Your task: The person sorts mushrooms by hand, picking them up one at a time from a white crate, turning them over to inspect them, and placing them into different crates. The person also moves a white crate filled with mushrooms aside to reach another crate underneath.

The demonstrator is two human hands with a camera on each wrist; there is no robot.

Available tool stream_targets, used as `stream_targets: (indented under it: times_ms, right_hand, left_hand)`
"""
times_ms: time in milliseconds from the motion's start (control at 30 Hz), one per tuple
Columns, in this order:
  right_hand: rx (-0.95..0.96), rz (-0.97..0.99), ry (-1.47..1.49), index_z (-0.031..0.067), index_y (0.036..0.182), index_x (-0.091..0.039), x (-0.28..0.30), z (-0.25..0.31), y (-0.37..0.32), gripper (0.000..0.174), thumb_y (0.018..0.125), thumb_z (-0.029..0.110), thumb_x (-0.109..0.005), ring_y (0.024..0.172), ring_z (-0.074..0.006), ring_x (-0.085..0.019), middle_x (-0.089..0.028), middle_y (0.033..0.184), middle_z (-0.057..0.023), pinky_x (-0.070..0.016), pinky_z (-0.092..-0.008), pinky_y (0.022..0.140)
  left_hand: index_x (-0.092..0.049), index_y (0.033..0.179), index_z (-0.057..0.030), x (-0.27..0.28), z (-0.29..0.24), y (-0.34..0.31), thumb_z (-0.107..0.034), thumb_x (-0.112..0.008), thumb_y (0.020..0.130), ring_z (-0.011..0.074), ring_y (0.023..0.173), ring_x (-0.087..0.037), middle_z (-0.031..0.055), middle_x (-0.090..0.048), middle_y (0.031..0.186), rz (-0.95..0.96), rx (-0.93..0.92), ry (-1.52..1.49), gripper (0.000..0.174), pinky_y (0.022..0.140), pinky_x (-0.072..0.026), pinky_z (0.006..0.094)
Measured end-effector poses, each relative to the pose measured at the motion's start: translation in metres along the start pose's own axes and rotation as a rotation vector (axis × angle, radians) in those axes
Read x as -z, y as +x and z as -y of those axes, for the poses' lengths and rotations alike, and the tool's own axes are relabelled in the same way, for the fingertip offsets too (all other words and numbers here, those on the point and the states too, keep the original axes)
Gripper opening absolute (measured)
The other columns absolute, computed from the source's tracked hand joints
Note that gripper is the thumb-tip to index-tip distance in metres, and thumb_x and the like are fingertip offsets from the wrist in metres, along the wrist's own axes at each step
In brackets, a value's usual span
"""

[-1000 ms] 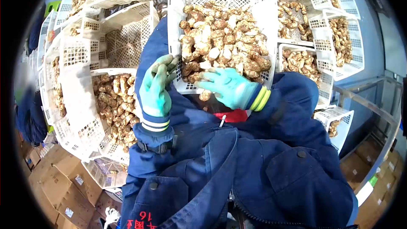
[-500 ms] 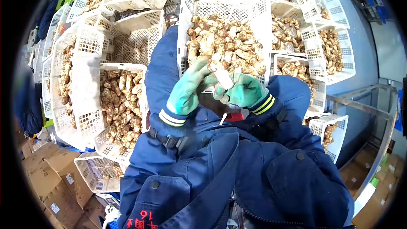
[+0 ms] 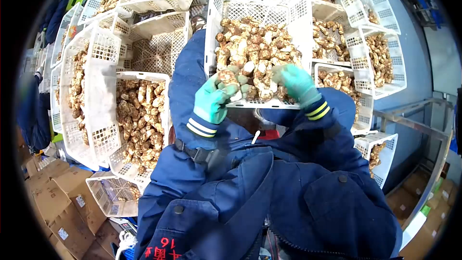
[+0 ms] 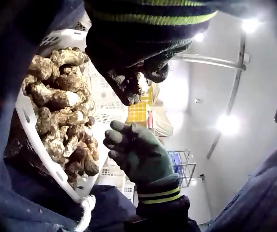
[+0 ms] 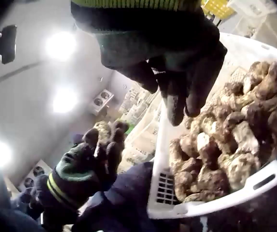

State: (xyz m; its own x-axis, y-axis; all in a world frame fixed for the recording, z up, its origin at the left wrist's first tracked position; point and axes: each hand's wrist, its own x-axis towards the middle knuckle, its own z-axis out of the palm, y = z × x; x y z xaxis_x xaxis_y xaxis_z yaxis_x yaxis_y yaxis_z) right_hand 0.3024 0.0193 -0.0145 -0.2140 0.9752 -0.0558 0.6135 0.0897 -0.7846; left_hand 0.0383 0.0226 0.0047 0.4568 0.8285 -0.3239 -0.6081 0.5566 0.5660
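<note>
A white crate (image 3: 210,33) of brown-and-white mushrooms (image 3: 255,43) stands in front of the person. At its near left corner the gloved left hand (image 3: 211,100) pinches one mushroom (image 3: 227,77), which also shows in the left wrist view between the fingers of that hand (image 4: 128,67). Over the near right part of the crate is the gloved right hand (image 3: 298,84), its fingers relaxed and slightly bent. The right wrist view shows those fingers (image 5: 177,96) pointing down beside the crate's heap, with no mushroom visible in them.
Mushroom-filled crates stand on both sides, including one at left (image 3: 139,120) and one at right (image 3: 380,60). A nearly bare crate (image 3: 156,43) is behind the left one. Metal rails (image 3: 409,121) stand at right, cardboard boxes (image 3: 53,188) at lower left.
Half a second ago both hands were together around a pale-stemmed mushroom at the crate's front. They are now apart: the right moved right and up over the crate; the left holds a mushroom.
</note>
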Motion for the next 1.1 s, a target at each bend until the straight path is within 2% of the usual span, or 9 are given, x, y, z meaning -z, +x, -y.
stream_targets:
  times_ms: [100,267,433,533,600,733,867,900,1100]
  right_hand:
    - [-0.244,-0.092,-0.184,0.0029,0.109,-0.063,0.024,0.000,0.018,0.029,0.088,0.020,-0.053,0.095,-0.0347,-0.064,-0.066,0.105,-0.0171,-0.0507,-0.0416,0.082]
    - [0.291,0.127,-0.514,0.0071,0.116,-0.056,-0.037,-0.010,0.063,0.033,0.085,0.019,-0.054,0.102,-0.0349,-0.056,-0.059,0.111,-0.0134,-0.0467,-0.0460,0.085]
    - [0.045,0.359,-0.983,0.0122,0.121,-0.055,-0.076,0.007,0.073,0.043,0.081,0.027,-0.062,0.111,-0.0242,-0.052,-0.057,0.117,-0.0062,-0.0453,-0.0445,0.077]
    - [-0.054,0.429,-0.978,0.0115,0.124,-0.053,-0.077,0.010,0.067,0.047,0.082,0.028,-0.063,0.107,-0.0254,-0.054,-0.058,0.115,-0.0056,-0.0455,-0.0451,0.076]
    - [-0.013,0.253,-0.951,0.0136,0.115,-0.056,-0.085,-0.006,0.061,0.040,0.083,0.035,-0.063,0.100,-0.0262,-0.055,-0.058,0.108,-0.0061,-0.0422,-0.0479,0.079]
    - [-0.048,0.302,-0.947,0.0154,0.111,-0.058,-0.090,0.005,0.064,0.036,0.081,0.035,-0.063,0.097,-0.0257,-0.056,-0.059,0.104,-0.0062,-0.0424,-0.0474,0.078]
    - [-0.048,0.332,-0.852,0.0145,0.118,-0.056,-0.112,-0.001,0.052,0.042,0.081,0.033,-0.065,0.098,-0.0265,-0.057,-0.062,0.106,-0.0066,-0.0431,-0.0464,0.080]
    - [-0.058,0.341,-0.883,0.0139,0.122,-0.055,-0.113,0.001,0.051,0.048,0.080,0.034,-0.068,0.101,-0.0262,-0.057,-0.063,0.106,-0.0066,-0.0429,-0.0461,0.081]
    - [-0.105,0.647,-1.067,0.0179,0.106,-0.070,-0.106,0.039,0.078,0.028,0.080,0.030,-0.067,0.095,-0.0257,-0.064,-0.069,0.102,-0.0029,-0.0445,-0.0471,0.073]
  left_hand:
    - [-0.046,0.129,0.0055,-0.003,-0.020,-0.011,-0.007,-0.066,0.086,0.0264,0.092,-0.067,0.0186,-0.064,0.108,-0.073,-0.097,0.136,0.049,0.081,-0.0572,0.0367]
    - [-0.031,0.140,0.0026,0.026,-0.055,-0.020,-0.014,-0.064,0.091,0.0328,0.113,-0.059,0.0209,-0.055,0.126,-0.059,-0.112,-0.099,0.062,0.093,-0.0531,0.0426]
    - [-0.026,0.146,-0.0008,0.030,-0.054,-0.025,-0.018,-0.056,0.094,0.0348,0.123,-0.051,0.0176,-0.054,0.129,0.001,-0.142,-0.098,0.063,0.106,-0.0421,0.0497]
    - [-0.029,0.145,0.0005,0.039,-0.043,-0.023,-0.022,-0.057,0.094,0.0293,0.109,-0.056,0.0118,-0.059,0.111,-0.031,-0.155,-0.132,0.062,0.099,-0.0470,0.0435]
    - [-0.050,0.127,0.0036,0.042,-0.033,-0.020,-0.020,-0.057,0.095,0.0212,0.081,-0.058,0.0060,-0.059,0.081,-0.023,-0.089,-0.096,0.041,0.083,-0.0503,0.0325]
    - [-0.057,0.109,0.0051,0.031,0.007,-0.019,-0.010,-0.055,0.094,0.0234,0.076,-0.065,0.0068,-0.057,0.070,-0.243,0.081,0.101,0.021,0.080,-0.0574,0.0388]
    - [-0.054,0.115,0.0082,0.039,0.010,-0.006,-0.016,-0.050,0.096,0.0321,0.105,-0.061,0.0173,-0.060,0.107,0.164,0.003,-0.347,0.031,0.098,-0.0501,0.0455]
    - [-0.050,0.123,0.0087,0.032,0.013,-0.014,-0.024,-0.051,0.097,0.0330,0.115,-0.055,0.0209,-0.056,0.120,-0.206,-0.027,-0.203,0.042,0.101,-0.0466,0.0447]
    - [-0.046,0.130,0.0063,0.042,0.016,-0.010,-0.028,-0.053,0.097,0.0338,0.114,-0.057,0.0222,-0.055,0.125,-0.092,-0.001,-0.242,0.049,0.100,-0.0471,0.0443]
